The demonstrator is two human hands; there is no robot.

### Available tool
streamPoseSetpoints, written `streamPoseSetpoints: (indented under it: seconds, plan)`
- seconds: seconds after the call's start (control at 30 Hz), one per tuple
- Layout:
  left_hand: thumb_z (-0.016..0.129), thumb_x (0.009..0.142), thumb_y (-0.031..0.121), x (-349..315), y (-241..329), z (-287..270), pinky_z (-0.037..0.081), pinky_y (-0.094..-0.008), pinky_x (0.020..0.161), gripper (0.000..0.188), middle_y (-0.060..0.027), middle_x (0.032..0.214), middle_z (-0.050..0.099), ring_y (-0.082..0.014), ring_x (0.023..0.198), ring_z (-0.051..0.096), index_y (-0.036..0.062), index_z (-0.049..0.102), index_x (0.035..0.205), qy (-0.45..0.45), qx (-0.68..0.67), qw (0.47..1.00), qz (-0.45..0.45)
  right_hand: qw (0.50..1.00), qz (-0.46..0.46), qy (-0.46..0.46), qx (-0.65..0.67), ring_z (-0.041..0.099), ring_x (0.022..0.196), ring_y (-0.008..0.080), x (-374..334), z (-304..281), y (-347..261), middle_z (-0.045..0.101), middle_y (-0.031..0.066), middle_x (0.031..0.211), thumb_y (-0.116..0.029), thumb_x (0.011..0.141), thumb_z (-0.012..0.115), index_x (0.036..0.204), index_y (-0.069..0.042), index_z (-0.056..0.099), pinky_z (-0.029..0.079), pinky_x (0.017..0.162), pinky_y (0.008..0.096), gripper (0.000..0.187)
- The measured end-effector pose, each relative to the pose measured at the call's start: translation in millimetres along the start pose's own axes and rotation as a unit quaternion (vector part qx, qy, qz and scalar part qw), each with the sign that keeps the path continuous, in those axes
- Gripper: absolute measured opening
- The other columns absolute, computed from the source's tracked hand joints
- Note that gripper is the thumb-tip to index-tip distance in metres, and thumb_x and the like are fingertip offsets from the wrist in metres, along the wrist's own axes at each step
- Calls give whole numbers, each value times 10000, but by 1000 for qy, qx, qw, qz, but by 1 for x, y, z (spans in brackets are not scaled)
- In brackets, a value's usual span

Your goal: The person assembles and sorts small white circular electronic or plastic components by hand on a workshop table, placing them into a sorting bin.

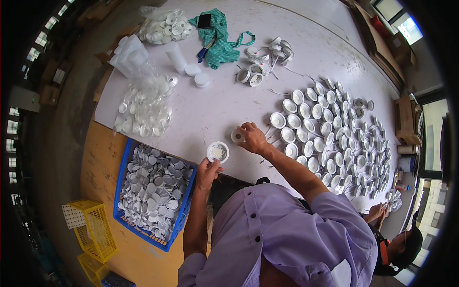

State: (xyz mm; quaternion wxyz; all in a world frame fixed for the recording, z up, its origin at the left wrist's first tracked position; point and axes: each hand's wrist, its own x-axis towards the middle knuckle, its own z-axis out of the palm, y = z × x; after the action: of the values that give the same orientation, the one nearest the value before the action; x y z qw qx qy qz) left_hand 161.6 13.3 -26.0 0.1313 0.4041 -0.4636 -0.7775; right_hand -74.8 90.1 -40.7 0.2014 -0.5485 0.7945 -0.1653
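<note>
My left hand (pixel 207 175) is closed on the rim of a round white downlight (pixel 218 152) at the table's near edge; its open face is up and shows a pale inside with small parts. Just to the right, my right hand (pixel 254 138) pinches a small white cone-shaped reflector (pixel 237 136) with a hole in its middle. The two pieces are apart. Many assembled white downlights (pixel 304 110) with wires stand in rows to the right of my right hand.
A blue crate (pixel 125 191) full of small white parts is at the near left. Bags of white cups (pixel 146 107), stacked white discs (pixel 202 80), a green patterned cloth (pixel 217 38) with a phone (pixel 204 20), and loose lights (pixel 256 71) lie farther off. A co-worker's hand (pixel 375 213) shows at right.
</note>
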Motion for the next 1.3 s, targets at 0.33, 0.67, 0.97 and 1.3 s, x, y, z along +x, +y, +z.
streamPoseSetpoints:
  seconds: [0.33,0.67,0.97,1.3]
  plan:
    - [627,889,182,7,1,4,369,-183,493,267,-65,958,654,-122,776,659,10,580,1087,-20,28,999,39,984,38,64,163,538,1048,338,-17,-32,-10,569,140,1122,-271,709,755,1187,-81,580,469,898,391,543]
    - [653,867,138,17,8,18,424,-204,565,221,-59,865,659,-111,756,640,-1,589,1026,-67,51,995,48,980,-124,48,147,507,1089,318,-35,-55,-46,538,132,1155,-200,662,807,1239,-70,542,469,902,387,648]
    - [651,862,107,16,10,25,503,-259,745,264,-75,924,645,-140,815,631,-28,573,1074,-97,24,994,45,970,-133,30,204,477,1146,290,-34,-44,-42,489,110,1227,-203,670,807,1273,-79,528,467,915,371,675]
    - [639,872,125,14,20,35,507,-279,759,296,-105,975,646,-167,844,635,-48,560,1099,-108,44,991,72,904,78,26,419,641,713,177,-35,-32,-29,674,122,923,-147,833,652,1108,-3,635,517,667,290,311]
